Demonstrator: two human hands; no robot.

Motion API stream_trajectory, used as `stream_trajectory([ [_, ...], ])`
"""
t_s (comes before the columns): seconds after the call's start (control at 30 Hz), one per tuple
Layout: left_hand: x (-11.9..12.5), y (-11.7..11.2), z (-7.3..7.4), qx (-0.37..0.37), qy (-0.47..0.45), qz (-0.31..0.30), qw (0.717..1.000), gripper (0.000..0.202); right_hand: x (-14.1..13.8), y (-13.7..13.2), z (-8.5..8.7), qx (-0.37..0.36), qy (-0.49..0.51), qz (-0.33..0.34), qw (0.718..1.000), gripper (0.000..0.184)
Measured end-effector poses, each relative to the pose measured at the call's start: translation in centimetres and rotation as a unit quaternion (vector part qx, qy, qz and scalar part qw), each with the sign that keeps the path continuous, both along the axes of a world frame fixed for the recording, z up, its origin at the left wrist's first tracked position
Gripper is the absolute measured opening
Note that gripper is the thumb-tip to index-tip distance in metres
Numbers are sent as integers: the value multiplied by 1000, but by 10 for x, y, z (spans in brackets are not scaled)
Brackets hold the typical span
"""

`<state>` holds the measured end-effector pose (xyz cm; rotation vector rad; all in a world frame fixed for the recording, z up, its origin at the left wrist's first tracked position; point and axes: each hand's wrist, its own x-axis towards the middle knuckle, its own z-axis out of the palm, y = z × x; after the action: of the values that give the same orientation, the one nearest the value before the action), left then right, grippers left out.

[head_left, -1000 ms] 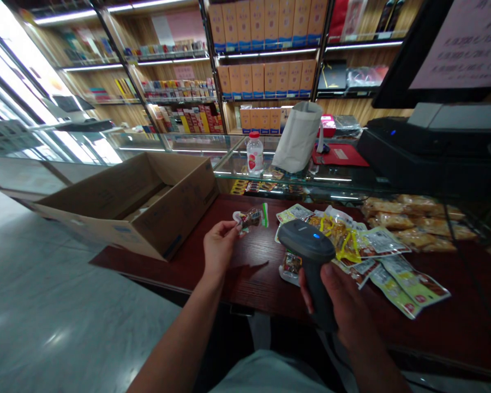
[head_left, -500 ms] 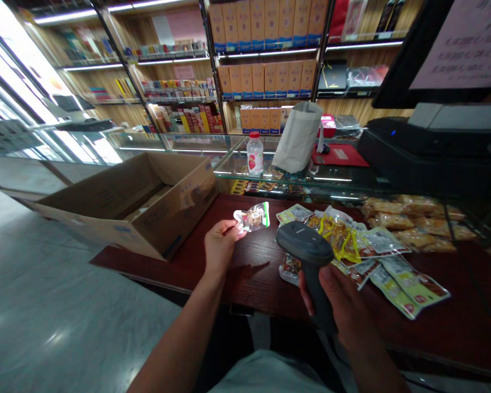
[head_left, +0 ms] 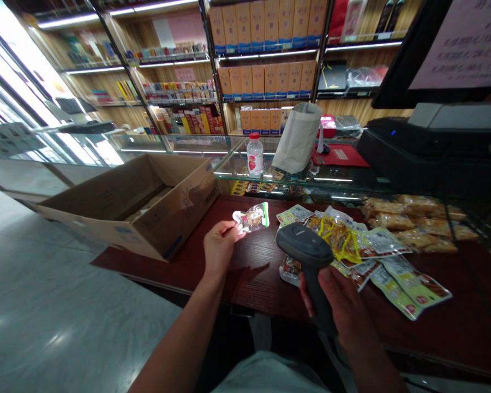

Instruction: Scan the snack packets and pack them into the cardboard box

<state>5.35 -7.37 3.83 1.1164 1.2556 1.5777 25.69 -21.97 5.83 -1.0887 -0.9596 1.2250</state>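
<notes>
Pinched by one end in my left hand [head_left: 221, 245] is a small clear snack packet [head_left: 254, 217] with a green edge and brown contents. It is held above the dark red wooden counter [head_left: 245, 273]. My right hand [head_left: 339, 300] is wrapped round the handle of a black barcode scanner [head_left: 305, 245], whose head points left toward the packet. Partly hidden under the scanner lies another snack packet [head_left: 289, 270]. To the right of the scanner is a pile of snack packets [head_left: 337, 237], some yellow, some green and white.
An open cardboard box [head_left: 180, 213] stands at the counter's left. Behind is a glass display case [head_left: 335, 180] bearing a red-capped bottle [head_left: 255, 155] and a white paper bag [head_left: 298, 139]. Bagged bread-like items [head_left: 413, 221] and a black monitor [head_left: 401, 54] are at the right.
Both hands stay almost still with the packet and the scanner. A bright patch of light now shows on the packet.
</notes>
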Motion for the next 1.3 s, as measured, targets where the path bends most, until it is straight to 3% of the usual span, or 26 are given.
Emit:
stream_trajectory([
  [0.17,0,-3,3,-4,19,14,1000,20,1,2,-4,7,3,25,1000,49],
  [0.67,1,-7,8,7,39,5,999,16,2,-3,-4,-2,8,5,1000,52],
  [1.03,-1,-11,6,-10,14,-32,999,31,7,-12,-5,-20,47,-25,998,49],
  [1.13,-17,-4,22,22,83,12,996,30,12,-17,-12,-18,40,-46,998,49],
  [1.2,-42,7,47,79,168,119,975,26,19,-21,-15,-36,42,-69,996,49],
  [1.23,-58,13,63,108,220,187,951,25,22,-24,-16,-48,49,-80,994,49],
  [1.3,-94,27,96,134,343,309,877,31,31,-28,-18,-62,73,-104,990,51],
])
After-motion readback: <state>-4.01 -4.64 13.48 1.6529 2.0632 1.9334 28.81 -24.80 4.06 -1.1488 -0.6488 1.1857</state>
